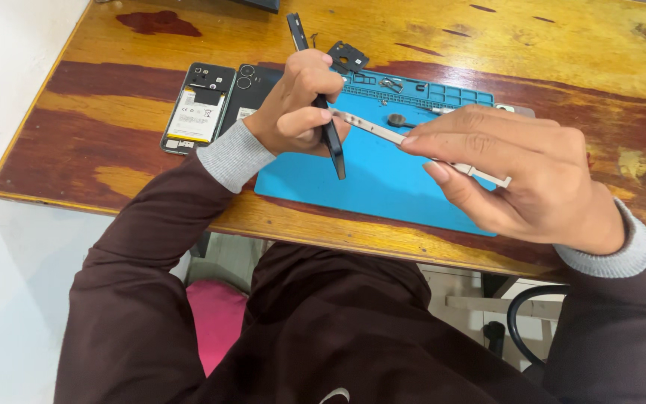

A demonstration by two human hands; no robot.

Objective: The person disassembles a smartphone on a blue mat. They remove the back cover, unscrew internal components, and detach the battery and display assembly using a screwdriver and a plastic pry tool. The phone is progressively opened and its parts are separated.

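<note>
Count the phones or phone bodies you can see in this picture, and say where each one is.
3. An opened phone lies on the table left of the mat; a black back cover lies beside it; the left hand holds a third phone edge-on. More may be hidden.

Phone repair bench: blue mat [383, 187], opened phone [196, 108]

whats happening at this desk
A person in a dark maroon sweater sits at a wooden table. The left hand holds a thin black phone on edge above a blue repair mat. The right hand pinches pale tweezers, tip against the phone. An opened phone with its battery showing and a black back cover lie left of the mat.
</note>
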